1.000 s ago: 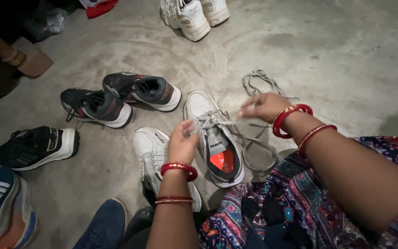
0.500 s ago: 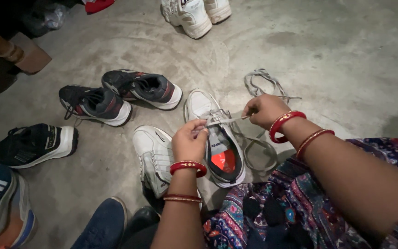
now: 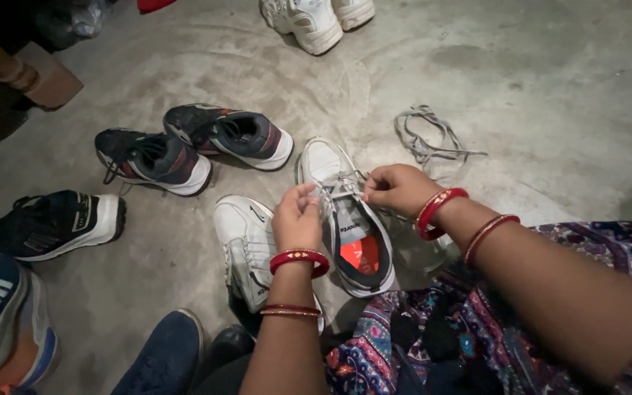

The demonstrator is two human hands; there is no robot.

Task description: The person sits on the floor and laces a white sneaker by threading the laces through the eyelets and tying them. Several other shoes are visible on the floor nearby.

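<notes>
Both forearms come in from about 5 and 6 o'clock, wrists bent down over a white lace-up sneaker with a grey tongue and red insole sitting on the bare concrete floor. The left hand is curled nearly shut, fingertips pinching the grey shoelace right at the eyelets. The right hand is closed too, gripping the other bit of lace at the shoe's 2 o'clock. A matching white sneaker lies just beside it at 9 o'clock, and a loose grey lace is heaped at 1 o'clock. Two dark grey trainers with white soles sit at 10 o'clock.
</notes>
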